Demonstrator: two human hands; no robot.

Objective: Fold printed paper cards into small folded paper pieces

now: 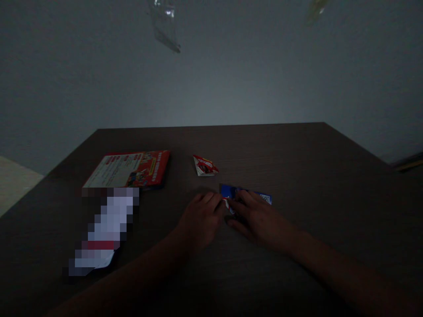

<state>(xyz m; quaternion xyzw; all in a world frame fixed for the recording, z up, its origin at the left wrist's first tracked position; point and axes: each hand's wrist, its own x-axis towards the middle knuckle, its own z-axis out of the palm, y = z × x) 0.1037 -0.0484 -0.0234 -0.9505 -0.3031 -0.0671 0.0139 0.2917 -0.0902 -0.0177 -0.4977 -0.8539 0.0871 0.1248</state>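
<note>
My left hand [204,218] is closed, fingers curled, with its fingertips on a small red and white paper piece [226,202]. My right hand [256,215] reaches the same piece from the other side, with the thumb and index finger around its edge. Beneath the right fingers lies a blue printed card [266,198] with a QR code, partly covered by that hand. Just beyond the hands, a crumpled red and white wrapper [205,167] rests on the table. The picture is dim, so the paper's exact shape is hard to make out.
On the left of the dark wooden table [264,154] lies a red and white printed booklet [122,169]. Nearer to me is a pale, pixelated flat object [105,224]. A grey wall [231,88] stands behind the table, with a clear plastic piece [165,26] on it.
</note>
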